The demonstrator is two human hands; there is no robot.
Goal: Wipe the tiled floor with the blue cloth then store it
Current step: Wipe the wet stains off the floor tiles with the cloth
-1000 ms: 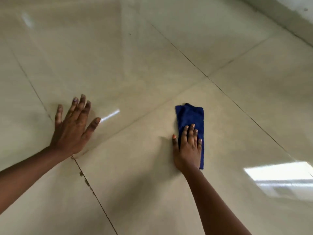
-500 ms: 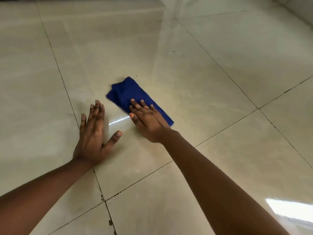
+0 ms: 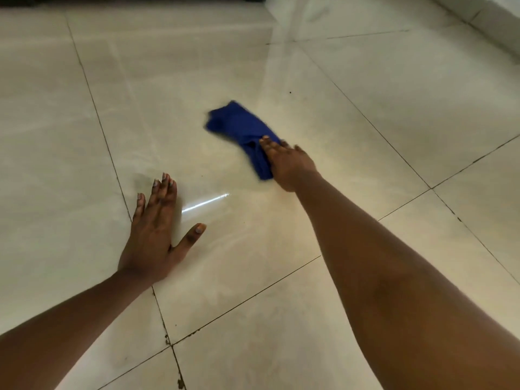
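Observation:
A folded blue cloth lies on the glossy cream tiled floor, a little above the middle of the view. My right hand presses flat on the cloth's near end, fingers together, covering part of it. My left hand rests flat on the floor to the lower left, fingers spread, holding nothing, about a hand's length from the cloth.
Dark grout lines cross the floor diagonally, with chipped spots near the lower middle. A pale skirting or wall base runs along the top right. A dark strip edges the top of the view.
My right hand has swept the cloth from the right toward the left hand and then away to the upper right. The left hand stays planted on the floor.

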